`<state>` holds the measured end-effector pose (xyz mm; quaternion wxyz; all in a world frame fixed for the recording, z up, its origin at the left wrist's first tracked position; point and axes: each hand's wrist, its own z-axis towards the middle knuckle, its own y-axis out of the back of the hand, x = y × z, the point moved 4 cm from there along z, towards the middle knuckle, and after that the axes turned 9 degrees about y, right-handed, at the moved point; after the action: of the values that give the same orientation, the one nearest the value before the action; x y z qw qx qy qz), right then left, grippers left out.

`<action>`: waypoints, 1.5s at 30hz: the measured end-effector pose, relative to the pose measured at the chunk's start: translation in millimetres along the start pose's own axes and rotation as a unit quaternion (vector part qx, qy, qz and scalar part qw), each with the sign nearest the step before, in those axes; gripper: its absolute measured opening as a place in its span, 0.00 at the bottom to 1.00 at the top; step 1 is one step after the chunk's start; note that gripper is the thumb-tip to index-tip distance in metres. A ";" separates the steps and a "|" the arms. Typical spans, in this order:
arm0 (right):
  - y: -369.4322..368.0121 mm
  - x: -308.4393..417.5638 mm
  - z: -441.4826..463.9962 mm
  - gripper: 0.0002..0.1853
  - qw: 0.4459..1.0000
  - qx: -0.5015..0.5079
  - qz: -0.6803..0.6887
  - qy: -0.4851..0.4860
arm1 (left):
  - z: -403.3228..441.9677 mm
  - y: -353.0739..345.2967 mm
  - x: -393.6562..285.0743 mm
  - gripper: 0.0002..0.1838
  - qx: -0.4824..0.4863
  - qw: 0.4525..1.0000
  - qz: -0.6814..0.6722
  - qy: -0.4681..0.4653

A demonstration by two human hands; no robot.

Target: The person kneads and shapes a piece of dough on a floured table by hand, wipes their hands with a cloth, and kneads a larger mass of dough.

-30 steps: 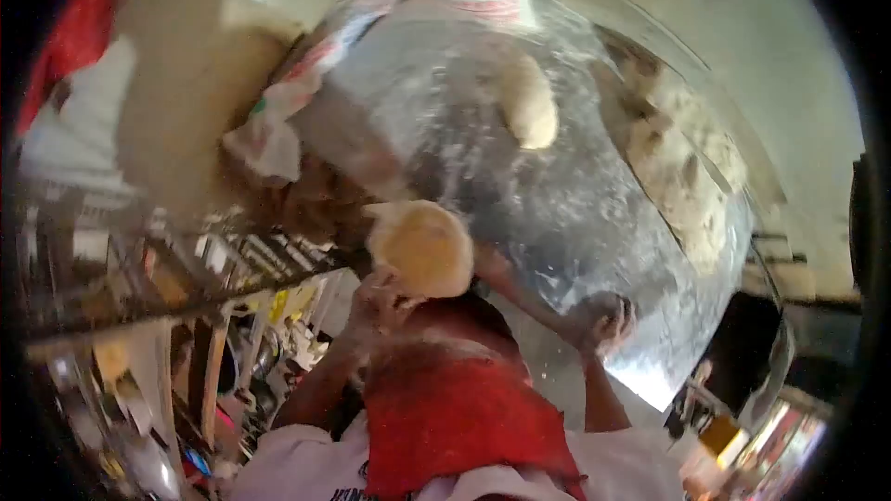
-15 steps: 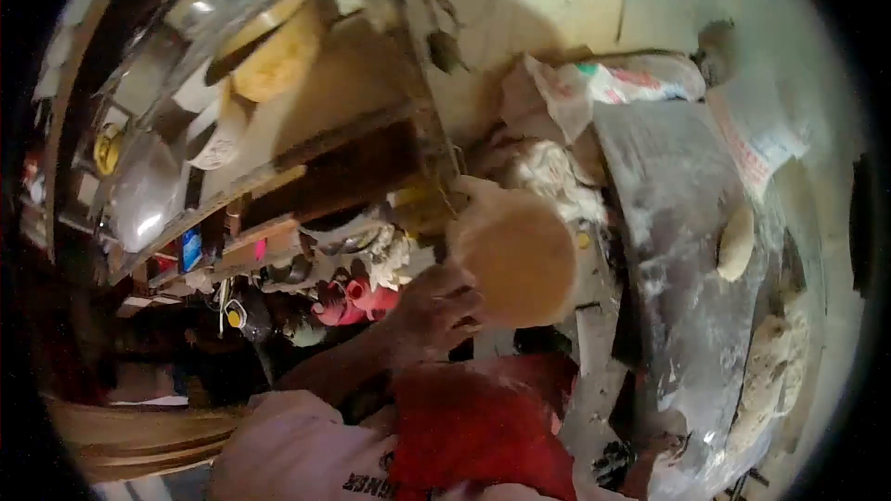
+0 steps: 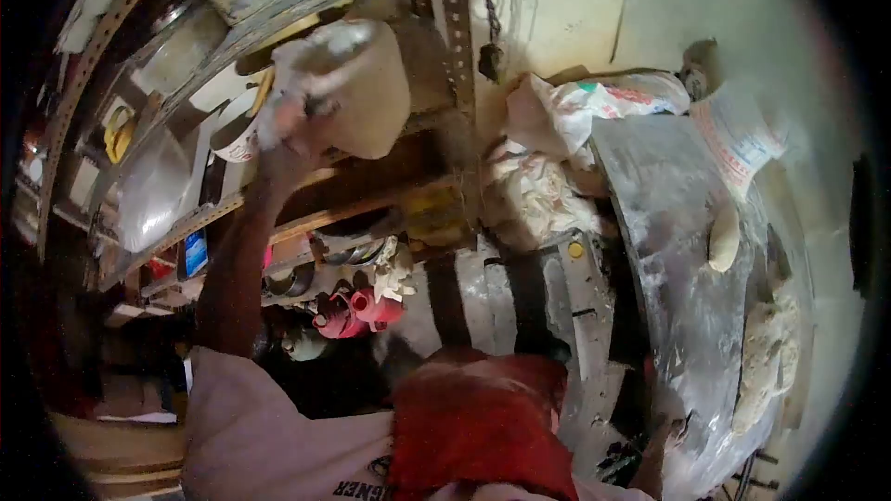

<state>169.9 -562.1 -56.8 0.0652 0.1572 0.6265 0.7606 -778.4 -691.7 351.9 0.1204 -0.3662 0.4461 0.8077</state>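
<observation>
Left hand (image 3: 292,121) holds pale container (image 3: 373,97) near shelving (image 3: 461,46)

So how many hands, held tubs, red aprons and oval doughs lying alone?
Hands: 2 (left hand, right hand)
Tub: 1
Apron: 1
Oval dough: 1
Total: 5

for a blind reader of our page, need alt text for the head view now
A person's left hand holds up a pale container before a cluttered shelf, while the right hand is at a flour-dusted table. An oblong dough piece lies there, near a larger dough mass.
</observation>
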 end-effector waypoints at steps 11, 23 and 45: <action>11.0 -63.3 -57.1 0.21 0.999 0.027 0.041 0.010 | 106.6 -9.0 -38.3 0.30 -0.152 0.946 0.241 -0.154; 12.1 -164.2 -142.1 0.06 0.876 0.001 0.351 -0.332 | 46.1 -101.4 -10.0 0.19 -0.063 0.911 0.372 -0.164; 49.9 -166.1 -253.7 0.06 0.741 -0.041 0.497 -0.450 | -257.6 -325.8 111.7 0.24 0.417 0.743 -0.247 0.462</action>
<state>249.8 -858.2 -76.4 -0.0417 0.7672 0.3252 0.5513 -562.4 -728.1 -18.3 0.2355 -0.7048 0.6337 0.2149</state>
